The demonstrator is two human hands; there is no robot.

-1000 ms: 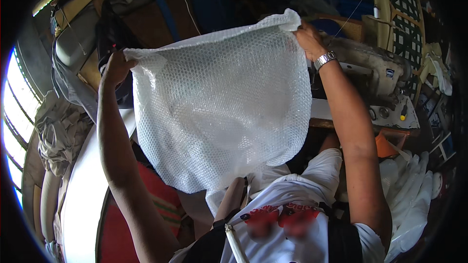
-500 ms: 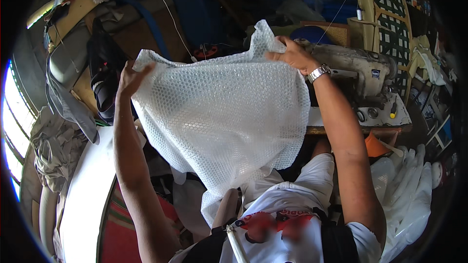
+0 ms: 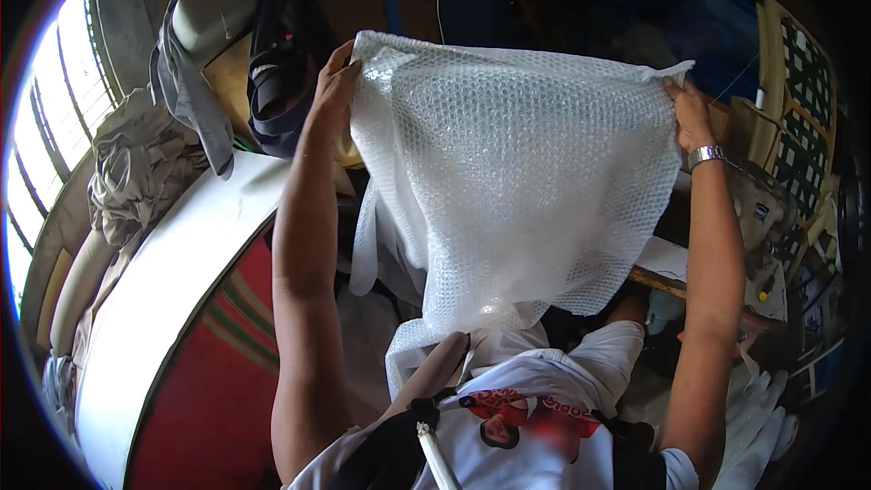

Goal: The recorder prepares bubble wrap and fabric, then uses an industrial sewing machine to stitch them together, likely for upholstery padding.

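Observation:
A large sheet of clear bubble wrap (image 3: 517, 163) hangs stretched between my two raised hands, its lower end falling in folds onto my lap. My left hand (image 3: 337, 83) pinches the upper left corner, fingers closed on the edge. At the upper right corner my right hand (image 3: 691, 114) grips the sheet, with a metal watch (image 3: 706, 156) on that wrist. The top edge runs nearly straight between the hands. A narrow loose strip of the wrap dangles below the left side.
To the right, partly behind my forearm, a sewing machine (image 3: 760, 204) stands on a table. A white curved panel (image 3: 172, 281) leans at left beside a red surface (image 3: 213, 399). Bunched grey cloth (image 3: 145, 177) lies near a barred window (image 3: 54, 118). A dark bag (image 3: 281, 73) hangs behind.
My hands have moved farther apart, pulling the bubble wrap's sagging top edge nearly straight. The view has turned, so the surroundings sit farther right.

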